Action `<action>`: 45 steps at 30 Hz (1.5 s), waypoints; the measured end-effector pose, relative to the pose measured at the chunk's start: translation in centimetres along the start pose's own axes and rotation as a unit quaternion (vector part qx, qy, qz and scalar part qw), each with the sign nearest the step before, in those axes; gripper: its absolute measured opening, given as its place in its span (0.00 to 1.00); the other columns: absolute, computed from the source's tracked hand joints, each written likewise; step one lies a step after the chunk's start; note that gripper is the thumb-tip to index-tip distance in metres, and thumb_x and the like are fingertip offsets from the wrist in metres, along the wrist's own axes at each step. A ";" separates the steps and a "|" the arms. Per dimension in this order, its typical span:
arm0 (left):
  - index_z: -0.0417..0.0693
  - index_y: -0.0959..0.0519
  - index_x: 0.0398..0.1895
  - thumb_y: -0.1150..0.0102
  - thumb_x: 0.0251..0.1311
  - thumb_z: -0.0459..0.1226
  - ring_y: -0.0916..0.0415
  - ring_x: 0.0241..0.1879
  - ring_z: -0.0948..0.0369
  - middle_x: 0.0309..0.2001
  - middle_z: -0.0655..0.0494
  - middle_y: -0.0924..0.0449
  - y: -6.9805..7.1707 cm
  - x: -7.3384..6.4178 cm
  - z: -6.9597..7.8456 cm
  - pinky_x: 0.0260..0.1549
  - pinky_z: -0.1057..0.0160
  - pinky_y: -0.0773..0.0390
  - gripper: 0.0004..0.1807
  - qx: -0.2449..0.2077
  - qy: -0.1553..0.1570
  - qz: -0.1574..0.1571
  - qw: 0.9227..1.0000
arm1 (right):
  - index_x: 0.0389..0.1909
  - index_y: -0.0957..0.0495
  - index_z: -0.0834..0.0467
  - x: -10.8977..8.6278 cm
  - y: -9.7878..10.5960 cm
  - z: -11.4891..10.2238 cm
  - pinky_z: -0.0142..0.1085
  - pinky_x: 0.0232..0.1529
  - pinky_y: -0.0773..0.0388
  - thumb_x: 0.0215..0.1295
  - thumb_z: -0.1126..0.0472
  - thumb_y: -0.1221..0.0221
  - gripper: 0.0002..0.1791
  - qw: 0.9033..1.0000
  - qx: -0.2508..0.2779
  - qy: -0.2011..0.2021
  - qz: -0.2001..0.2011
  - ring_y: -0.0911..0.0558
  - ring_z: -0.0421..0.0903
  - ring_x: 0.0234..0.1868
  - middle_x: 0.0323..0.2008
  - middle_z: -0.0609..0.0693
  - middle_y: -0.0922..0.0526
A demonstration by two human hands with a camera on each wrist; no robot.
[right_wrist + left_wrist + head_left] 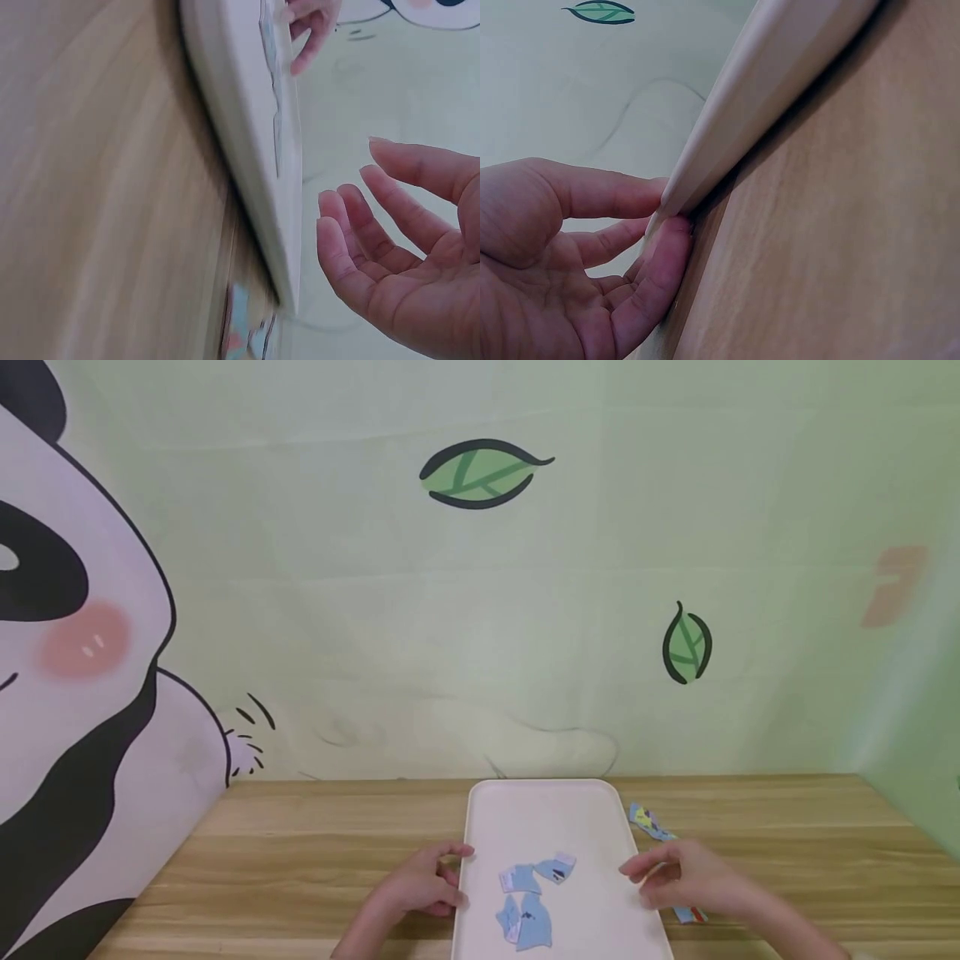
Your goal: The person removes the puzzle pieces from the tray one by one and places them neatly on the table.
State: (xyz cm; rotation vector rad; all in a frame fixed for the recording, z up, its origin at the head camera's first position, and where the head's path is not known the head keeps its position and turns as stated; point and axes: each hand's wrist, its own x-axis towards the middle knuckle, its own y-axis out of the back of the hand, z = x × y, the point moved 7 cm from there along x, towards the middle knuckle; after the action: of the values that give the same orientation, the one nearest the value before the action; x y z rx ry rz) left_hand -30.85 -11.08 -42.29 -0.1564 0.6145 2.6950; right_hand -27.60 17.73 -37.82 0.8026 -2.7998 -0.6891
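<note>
A white tray (581, 827) lies lengthwise on the table, with several light-blue picture pieces (535, 922) like jigsaw parts on it. My left hand (427, 881) grips the tray's left edge. In the left wrist view the fingertips (676, 225) meet the tray's side wall (720, 142) at rim and underside. On the other side, my right hand (686, 877) hovers by the right rim. The right wrist view shows its fingers (360, 217) loosely bent, apart from the tray, holding nothing.
Beyond the tray's right rim, colourful pieces (648, 821) lie on the wooden table (315, 827), partly hidden by the right hand. Behind the table hangs a pale green backdrop (360, 610) with a panda and leaves.
</note>
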 end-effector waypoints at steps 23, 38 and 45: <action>0.40 0.31 0.55 0.37 0.42 0.23 0.30 0.24 0.59 0.29 0.49 0.31 -0.2 0.1 -0.2 0.23 0.64 0.22 0.31 -0.001 0.004 0.001 1.000 | 0.47 0.27 0.73 3.4 -6.1 -2.2 0.31 0.34 0.23 0.48 0.70 0.35 0.24 0.993 0.113 -0.011 -0.012 0.22 0.44 0.36 0.39 0.55 0.22; 0.38 0.32 0.55 0.38 0.42 0.22 0.30 0.23 0.60 0.28 0.50 0.32 -0.1 -0.1 0.0 0.22 0.64 0.22 0.31 -0.014 -0.007 -0.004 1.000 | 0.49 0.28 0.72 4.5 -8.8 -1.5 0.31 0.36 0.27 0.45 0.72 0.36 0.26 0.993 0.103 -0.048 0.019 0.26 0.45 0.37 0.40 0.53 0.23; 0.37 0.32 0.55 0.38 0.42 0.22 0.31 0.23 0.60 0.28 0.51 0.32 -0.1 -0.1 0.1 0.22 0.65 0.23 0.31 -0.017 -0.012 -0.003 1.000 | 0.46 0.24 0.66 4.7 -9.0 -1.2 0.34 0.36 0.29 0.42 0.71 0.34 0.25 0.996 0.054 -0.062 0.034 0.28 0.44 0.36 0.40 0.51 0.22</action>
State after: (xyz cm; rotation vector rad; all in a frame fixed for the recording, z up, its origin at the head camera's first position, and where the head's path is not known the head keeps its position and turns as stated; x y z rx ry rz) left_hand -30.68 -10.97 -42.22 -0.1355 0.5601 2.6996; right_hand -27.05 7.97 -40.91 0.6994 -2.9837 -0.6015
